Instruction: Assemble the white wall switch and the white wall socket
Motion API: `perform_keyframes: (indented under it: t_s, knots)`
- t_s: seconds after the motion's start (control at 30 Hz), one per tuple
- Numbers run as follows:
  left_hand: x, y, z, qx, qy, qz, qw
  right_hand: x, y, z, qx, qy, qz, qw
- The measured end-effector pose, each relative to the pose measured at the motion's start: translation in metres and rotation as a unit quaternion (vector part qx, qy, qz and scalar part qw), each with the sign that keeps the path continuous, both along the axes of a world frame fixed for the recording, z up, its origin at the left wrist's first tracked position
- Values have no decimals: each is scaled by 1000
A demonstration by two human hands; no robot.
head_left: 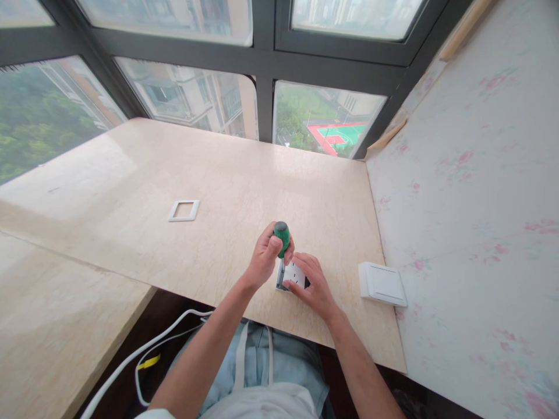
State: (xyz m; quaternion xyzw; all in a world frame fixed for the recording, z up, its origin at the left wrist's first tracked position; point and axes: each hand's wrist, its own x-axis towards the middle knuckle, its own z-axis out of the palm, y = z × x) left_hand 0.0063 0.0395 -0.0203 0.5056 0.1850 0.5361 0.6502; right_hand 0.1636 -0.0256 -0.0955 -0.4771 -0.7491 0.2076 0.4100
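Note:
My left hand [265, 253] is wrapped round the green handle of a screwdriver [282, 235], which has a dark end cap. The screwdriver stands nearly upright, its shaft pointing down at the left edge of a white wall socket [294, 276] with dark slots. Around the socket's right side, my right hand [314, 285] grips it against the counter, thumb in front and fingers behind. Where the screwdriver's tip meets the socket is too small to make out. A white square frame [184, 210] with an open centre lies flat on the counter, left of my hands.
A white switch [382, 283] on a box sits at the right by the flowered wall [471, 233]. The pale stone counter [244, 174] runs back to dark-framed windows. A white cable [144, 347] and a yellow item [149, 362] are below the counter's front edge.

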Motion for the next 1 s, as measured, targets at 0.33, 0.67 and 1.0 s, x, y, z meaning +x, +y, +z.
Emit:
perform_keyframes:
  t_s: [0.33, 0.67, 1.0]
  knots:
    - [-7, -8, 10, -20, 39, -68, 997, -1, 1, 5, -2, -9, 6, 1000]
    - [3, 10, 5, -58, -42, -123, 990, 0, 0, 0, 1, 0, -1, 1000]
    - [3, -3, 0, 2, -38, -29, 999, -1, 0, 2, 5, -2, 2, 1000]
